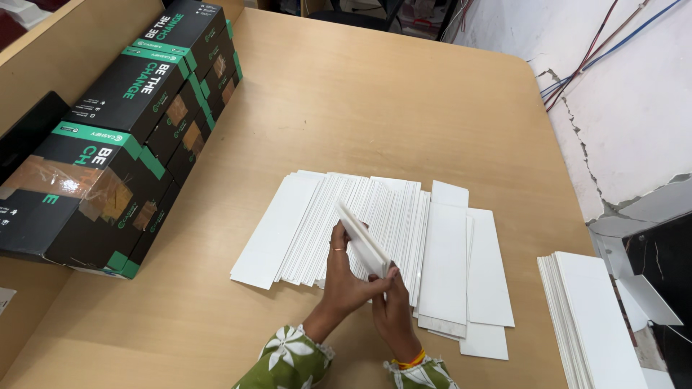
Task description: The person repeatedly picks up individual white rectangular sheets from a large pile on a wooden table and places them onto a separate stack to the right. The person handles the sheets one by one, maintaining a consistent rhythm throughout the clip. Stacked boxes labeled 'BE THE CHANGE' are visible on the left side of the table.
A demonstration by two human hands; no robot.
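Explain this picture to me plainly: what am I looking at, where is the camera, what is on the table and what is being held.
There is no machine here: a person works with two bare hands. The single picture comes from a camera worn on that person's head, looking down.

The left hand and right hand together hold a thin stack of white cards, tilted up off the wooden table. Both wrists show green flowered sleeves.

Under the hands lies a fanned spread of white cards, with a few wider white sheets to its right. Another white pile sits at the table's right edge.

On the left, black boxes with green trim stand stacked in a row. A cracked white wall with cables is on the right.
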